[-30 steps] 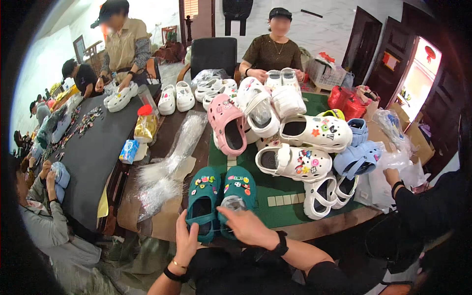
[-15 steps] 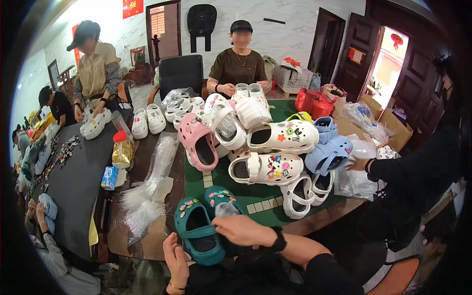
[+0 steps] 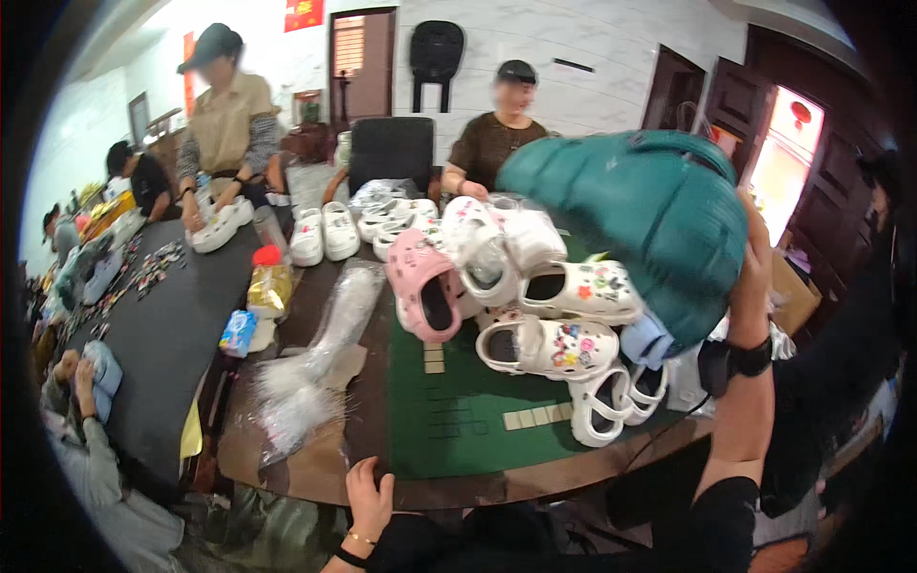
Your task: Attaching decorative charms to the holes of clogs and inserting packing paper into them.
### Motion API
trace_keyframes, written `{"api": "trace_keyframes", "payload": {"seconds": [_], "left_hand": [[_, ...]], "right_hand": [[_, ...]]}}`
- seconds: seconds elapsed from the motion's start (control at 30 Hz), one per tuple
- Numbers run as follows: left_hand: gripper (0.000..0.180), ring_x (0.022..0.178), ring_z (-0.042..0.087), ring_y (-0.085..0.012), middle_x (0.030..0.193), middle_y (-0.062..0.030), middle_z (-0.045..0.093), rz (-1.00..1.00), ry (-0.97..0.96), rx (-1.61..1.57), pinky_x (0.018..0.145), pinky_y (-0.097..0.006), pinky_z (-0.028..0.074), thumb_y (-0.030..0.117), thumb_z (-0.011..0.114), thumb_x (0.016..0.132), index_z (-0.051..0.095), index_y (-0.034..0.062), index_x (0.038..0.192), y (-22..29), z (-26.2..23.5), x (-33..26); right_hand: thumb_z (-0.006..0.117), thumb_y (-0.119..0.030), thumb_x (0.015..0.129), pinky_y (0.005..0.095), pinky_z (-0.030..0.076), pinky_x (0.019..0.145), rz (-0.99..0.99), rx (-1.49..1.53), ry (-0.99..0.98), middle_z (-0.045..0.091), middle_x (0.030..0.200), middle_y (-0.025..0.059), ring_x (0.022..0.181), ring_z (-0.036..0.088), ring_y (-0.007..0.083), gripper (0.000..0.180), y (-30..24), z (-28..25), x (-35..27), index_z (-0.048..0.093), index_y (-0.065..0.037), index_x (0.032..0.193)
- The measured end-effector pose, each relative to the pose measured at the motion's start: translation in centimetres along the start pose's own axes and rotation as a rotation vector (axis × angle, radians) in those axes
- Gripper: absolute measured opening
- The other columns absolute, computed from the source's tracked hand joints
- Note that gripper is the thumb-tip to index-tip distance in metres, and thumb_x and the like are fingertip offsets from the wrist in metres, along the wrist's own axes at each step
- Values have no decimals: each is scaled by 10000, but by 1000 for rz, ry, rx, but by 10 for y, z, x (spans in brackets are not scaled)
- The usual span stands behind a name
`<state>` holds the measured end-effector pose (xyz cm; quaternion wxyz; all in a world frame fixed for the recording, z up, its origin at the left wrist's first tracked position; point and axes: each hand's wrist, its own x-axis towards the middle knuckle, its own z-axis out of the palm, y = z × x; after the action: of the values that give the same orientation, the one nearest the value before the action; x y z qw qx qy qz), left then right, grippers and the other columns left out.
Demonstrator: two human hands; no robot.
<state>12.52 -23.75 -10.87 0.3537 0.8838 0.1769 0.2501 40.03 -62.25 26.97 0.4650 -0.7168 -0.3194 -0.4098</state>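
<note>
My right hand (image 3: 755,253) is raised at the right, its fingers wrapped round the near side of the teal clogs (image 3: 630,205). Close to the camera and blurred, the clogs look large and cover part of the heap behind; I cannot make out how the two lie together. At the table's front edge, my left hand (image 3: 367,498) holds nothing and has its fingers apart. Beyond it, a heap of clogs stands on the green mat (image 3: 449,435), among them a pink clog (image 3: 422,286), a white clog with colourful charms (image 3: 549,344) and a white strapped clog (image 3: 597,406).
Clear plastic bags (image 3: 296,401) lie left of the mat, near a red-lidded jar (image 3: 269,282) and a blue packet (image 3: 237,332). A person (image 3: 224,124) handles a white clog at the left table; another person (image 3: 492,138) sits across. Someone in black sleeves is at the right.
The teal clogs have left the mat's front edge and risen to the upper right in my right hand. My left hand has shifted slightly down and right, away from them. The view has turned somewhat left.
</note>
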Motion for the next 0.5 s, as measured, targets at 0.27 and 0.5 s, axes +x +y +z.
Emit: {"api": "trace_keyframes", "payload": {"seconds": [0.27, 0.5], "left_hand": [[397, 1042, 542, -369, 1123, -174, 590, 87, 71, 27, 914, -440, 437, 212, 681, 827, 568, 9, 1148, -5, 10, 8], [360, 1040, 558, -331, 1110, -145, 606, 65, 89, 48, 913, -428, 446, 215, 680, 830, 600, 20, 1122, 1, 3, 3]], "right_hand": [[483, -141, 946, 467, 447, 858, -159, -897, -416, 583, 1090, 257, 1024, 543, 440, 227, 115, 13, 43, 541, -16, 1127], [523, -97, 891, 516, 450, 799, -104, -927, -440, 566, 1018, 257, 953, 554, 444, 210, 208, 28, -4, 521, -38, 1093]]}}
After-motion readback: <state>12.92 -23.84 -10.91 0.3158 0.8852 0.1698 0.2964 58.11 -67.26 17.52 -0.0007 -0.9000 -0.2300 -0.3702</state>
